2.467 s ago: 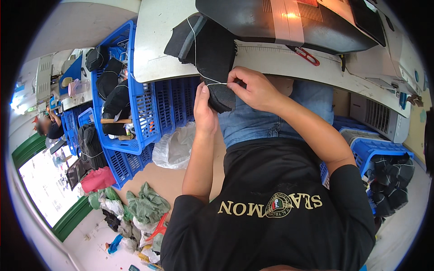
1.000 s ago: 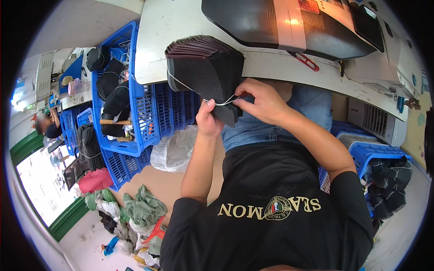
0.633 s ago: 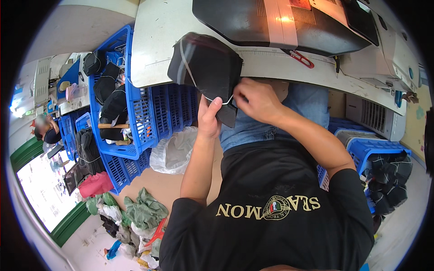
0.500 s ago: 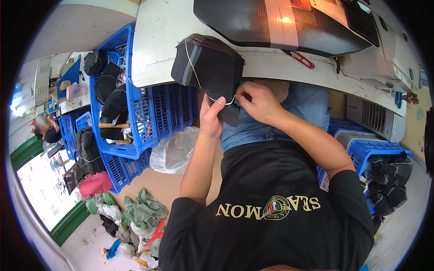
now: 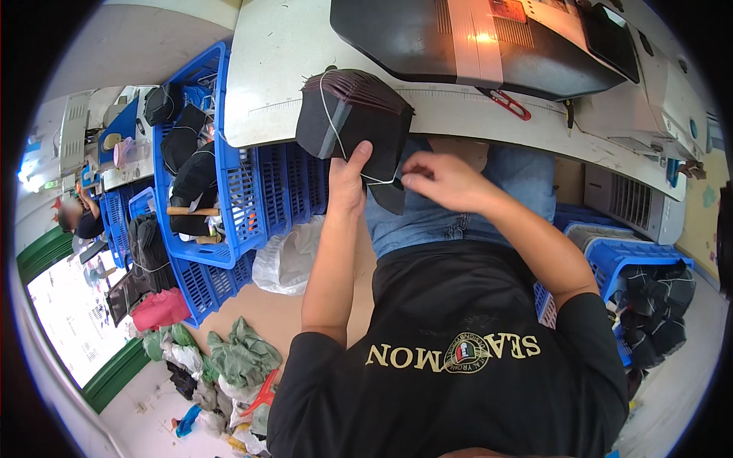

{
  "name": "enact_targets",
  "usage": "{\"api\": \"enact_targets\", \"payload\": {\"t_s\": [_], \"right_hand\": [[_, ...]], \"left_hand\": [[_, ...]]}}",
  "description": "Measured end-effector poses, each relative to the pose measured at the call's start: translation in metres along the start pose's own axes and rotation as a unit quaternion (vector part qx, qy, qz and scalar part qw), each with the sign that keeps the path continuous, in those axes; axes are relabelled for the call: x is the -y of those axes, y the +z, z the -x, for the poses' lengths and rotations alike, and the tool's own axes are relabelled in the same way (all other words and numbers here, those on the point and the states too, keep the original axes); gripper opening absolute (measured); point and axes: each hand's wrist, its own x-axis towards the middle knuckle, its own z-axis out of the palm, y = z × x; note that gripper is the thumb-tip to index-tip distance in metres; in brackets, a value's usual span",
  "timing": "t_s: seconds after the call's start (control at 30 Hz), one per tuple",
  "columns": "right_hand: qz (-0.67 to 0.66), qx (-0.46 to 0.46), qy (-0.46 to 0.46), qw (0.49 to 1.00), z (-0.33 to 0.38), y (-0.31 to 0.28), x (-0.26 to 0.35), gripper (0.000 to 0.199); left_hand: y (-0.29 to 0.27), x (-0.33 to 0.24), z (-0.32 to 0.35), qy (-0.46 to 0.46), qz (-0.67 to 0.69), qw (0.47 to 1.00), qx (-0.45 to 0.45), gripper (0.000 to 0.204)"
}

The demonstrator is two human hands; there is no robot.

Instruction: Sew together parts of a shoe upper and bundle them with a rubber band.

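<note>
Since 0.5 s ago, the bundle of dark fabric pieces (image 5: 353, 126) had risen to the white table's edge (image 5: 269, 91). 1 left hand (image 5: 350, 179) clutched it from below; the right hand (image 5: 441, 180), just right of it, pinched the white string (image 5: 379, 182).

Dark screen (image 5: 611, 30) atop sewing machine (image 5: 489, 42)

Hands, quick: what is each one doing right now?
Left hand: closed on the bundle of dark fabric pieces.
Right hand: fingers pinched at the white string around it.
</note>
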Motion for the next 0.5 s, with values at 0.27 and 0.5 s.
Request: {"api": "enact_targets", "payload": {"t_s": [0.27,0.5], "right_hand": [[-0.051,-0.116,-0.048,0.991,0.007,-0.017,0.025,0.027],[-0.091,-0.049,-0.187,0.977,-0.001,-0.026,0.021,0.087]], "left_hand": [[-0.025,-0.002,0.012,0.006,0.069,0.998,0.012,0.052],[-0.044,-0.007,0.035,0.003,-0.270,0.956,0.115,0.073]]}}
